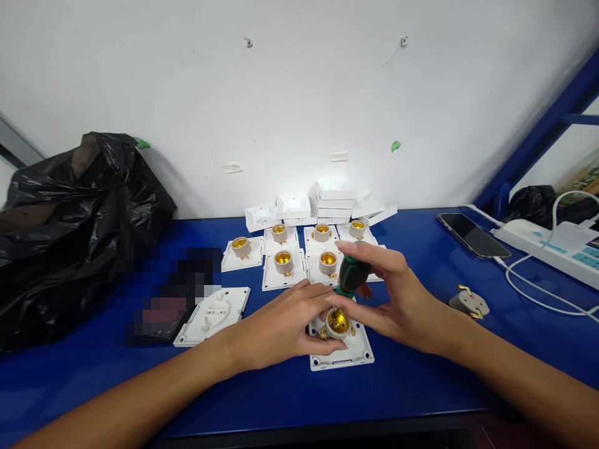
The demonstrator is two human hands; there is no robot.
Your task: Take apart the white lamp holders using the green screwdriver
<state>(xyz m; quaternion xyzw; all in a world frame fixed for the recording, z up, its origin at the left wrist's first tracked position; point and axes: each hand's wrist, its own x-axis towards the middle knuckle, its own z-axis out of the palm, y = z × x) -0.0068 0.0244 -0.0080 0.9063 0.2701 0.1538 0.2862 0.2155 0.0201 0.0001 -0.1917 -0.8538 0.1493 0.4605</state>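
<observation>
Screwdriver (352, 274) tip hidden — right hand (397, 299), left hand (285, 324) cover socket plate (344, 349).

Centre of frame: left hand (285, 327) steadies a white lamp-socket plate (349, 354) on the blue table (93, 374); right hand (402, 305) grips a green-handled screwdriver (352, 275) above its brass socket (337, 322). Behind, rows of finished socket plates (299, 252). Upper left, black plastic bag (70, 224); right, smartphone (472, 235) and power strip (552, 246).
</observation>
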